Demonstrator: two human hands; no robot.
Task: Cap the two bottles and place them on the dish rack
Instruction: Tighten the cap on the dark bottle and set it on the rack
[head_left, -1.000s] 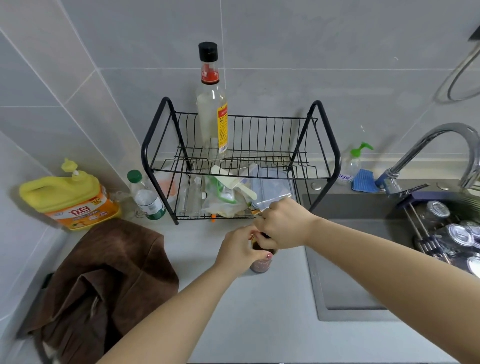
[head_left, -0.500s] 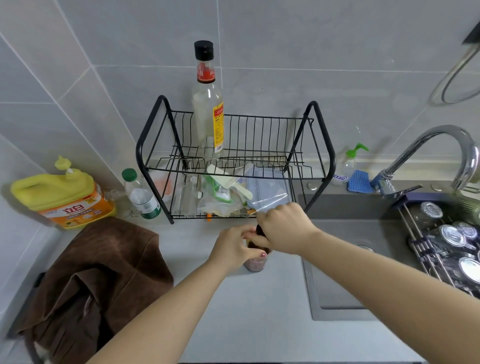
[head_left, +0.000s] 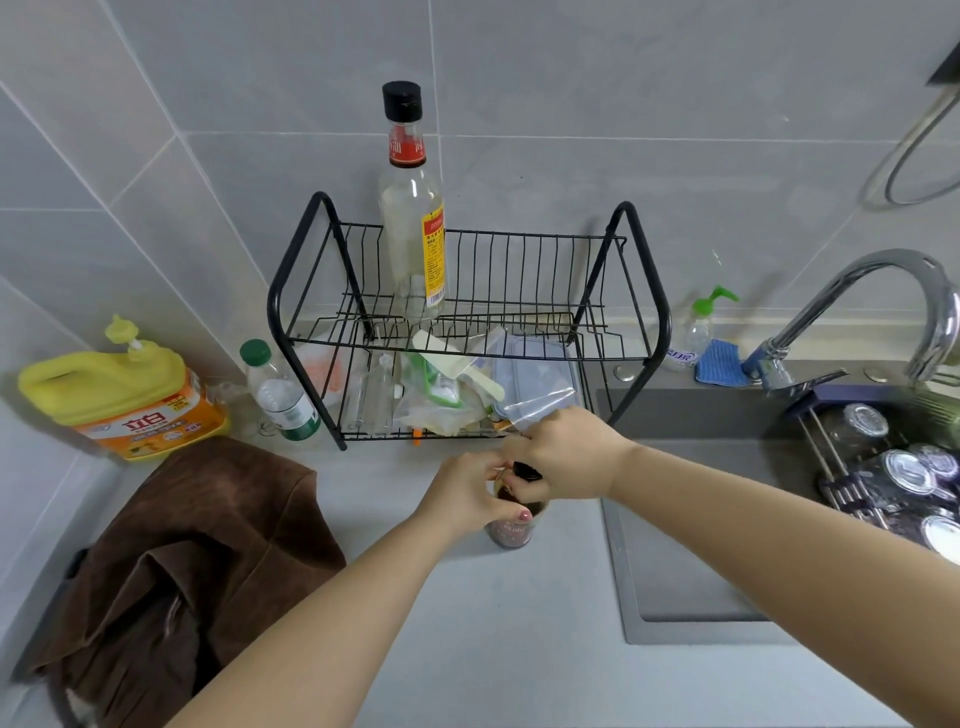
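- On the pale grey worktop (head_left: 467, 649), just in front of the black wire two-tier dish rack (head_left: 467, 332), stands a small dark glass bottle with a reddish label (head_left: 511, 530), upright and near the edge of the grey sink (head_left: 691, 519).
- The left hand (head_left: 467, 493) is wrapped around the bottle's shoulder, steadying it.
- The right hand (head_left: 566, 457) pinches a small black cap (head_left: 527, 472) at the bottle's mouth; whether the cap has caught the thread cannot be told.
- To do this step well, I judge the cap should sit level before turning, the left hand holding the bottle firm against the worktop so it does not spin.
- A tilted cap could cross-thread and leak later.
- A tall clear glass bottle with a black cap and red neck band (head_left: 413, 208) already stands on the rack's upper tier, so the small one seems to be the last.
- Free space lies to its right.
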